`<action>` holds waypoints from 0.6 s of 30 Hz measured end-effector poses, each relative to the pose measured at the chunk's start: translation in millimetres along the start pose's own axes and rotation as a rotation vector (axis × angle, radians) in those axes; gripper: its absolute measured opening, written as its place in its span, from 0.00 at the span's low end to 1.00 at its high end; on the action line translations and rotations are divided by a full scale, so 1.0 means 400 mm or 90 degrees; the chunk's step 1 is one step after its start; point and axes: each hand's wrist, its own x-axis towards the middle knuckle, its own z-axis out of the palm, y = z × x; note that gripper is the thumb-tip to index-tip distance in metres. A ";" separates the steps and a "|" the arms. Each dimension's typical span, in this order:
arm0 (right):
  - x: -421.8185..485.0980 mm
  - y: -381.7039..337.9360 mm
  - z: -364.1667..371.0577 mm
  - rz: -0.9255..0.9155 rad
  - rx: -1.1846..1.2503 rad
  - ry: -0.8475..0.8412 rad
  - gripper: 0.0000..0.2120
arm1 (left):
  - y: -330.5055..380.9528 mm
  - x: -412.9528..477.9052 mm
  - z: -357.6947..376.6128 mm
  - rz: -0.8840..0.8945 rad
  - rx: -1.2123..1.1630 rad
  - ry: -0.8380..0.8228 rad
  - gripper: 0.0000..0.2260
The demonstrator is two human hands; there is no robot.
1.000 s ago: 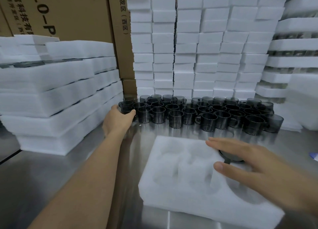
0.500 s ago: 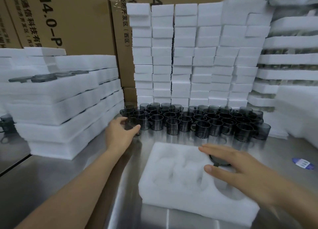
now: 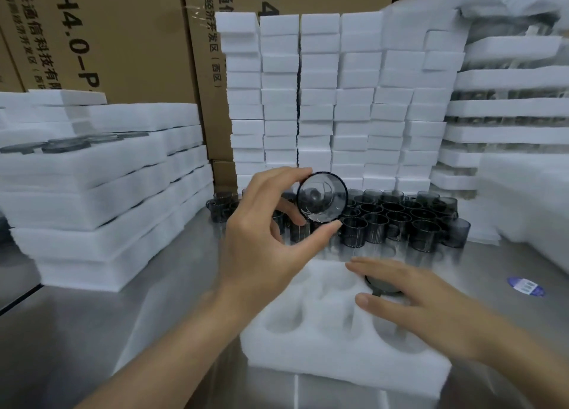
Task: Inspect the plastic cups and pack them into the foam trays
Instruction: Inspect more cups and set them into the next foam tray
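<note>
My left hand [image 3: 264, 224] holds a smoky grey plastic cup [image 3: 321, 197] lifted above the table, pinched between thumb and fingers, its open mouth tilted toward me. A white foam tray [image 3: 308, 331] with round pockets lies on the steel table in front of me. My right hand [image 3: 425, 304] rests flat on the tray's far right part, fingers straight, partly covering a dark cup [image 3: 381, 287] seated in a pocket. Several more grey cups [image 3: 400, 221] stand in rows behind the tray.
Stacks of foam trays [image 3: 92, 193] rise on the left, the top one showing dark cups. Columns of foam blocks [image 3: 338, 101] and cardboard boxes [image 3: 123, 39] stand behind. More foam stacks [image 3: 505, 107] fill the right. A blue sticker [image 3: 526, 286] lies on the table.
My left hand took a cup from the left end of the rows and lifted it up toward me, mouth facing the camera. The right hand stayed on the tray.
</note>
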 end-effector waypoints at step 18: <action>-0.007 -0.054 0.001 -0.160 0.041 0.358 0.40 | 0.011 0.016 0.013 -0.505 -0.483 -0.229 0.18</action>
